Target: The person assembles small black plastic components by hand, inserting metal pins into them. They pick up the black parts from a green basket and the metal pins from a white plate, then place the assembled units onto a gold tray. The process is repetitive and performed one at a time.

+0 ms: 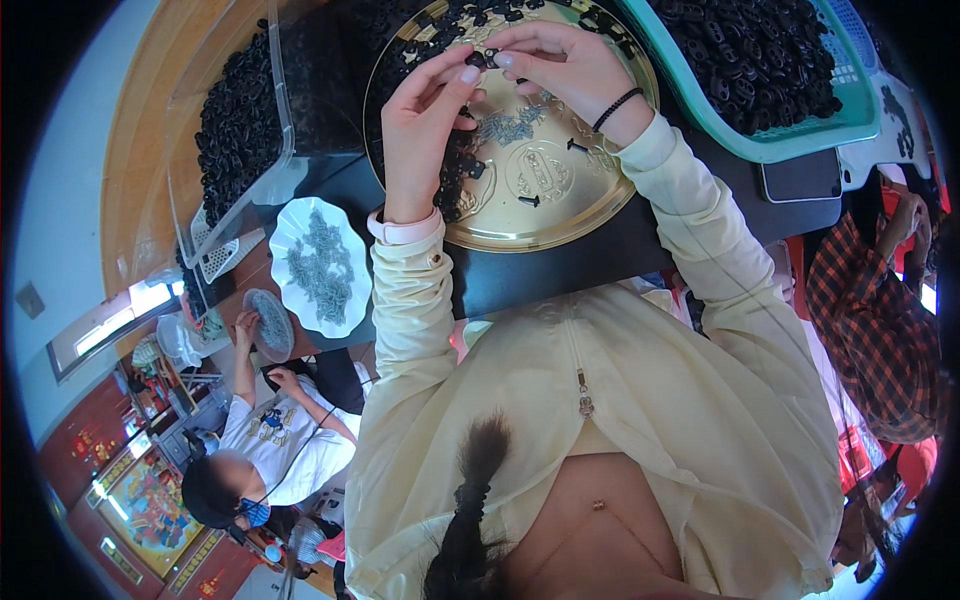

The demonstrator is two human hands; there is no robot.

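Observation:
Over a round gold tray (595,205), my left hand (425,115) and my right hand (572,72) meet at their fingertips. Both pinch a small black plastic part (478,60); its exact kind is too small to tell. Beneath them on the tray lies a pile of small silver metal pieces (512,126). Black plastic parts (458,175) heap along the tray's left side, next to my left wrist, and more are scattered along the far rim. Two single black pieces, one (577,146) near my right wrist and another (530,200) closer to me, lie apart on the gold surface.
A white scalloped dish (288,250) of silver pieces stands left of the tray. Beyond it is a clear plastic bin (285,95) of black parts. At right, a teal basket (850,125) holds black oval parts, above a dark flat device (802,178). A person (290,430) works at left.

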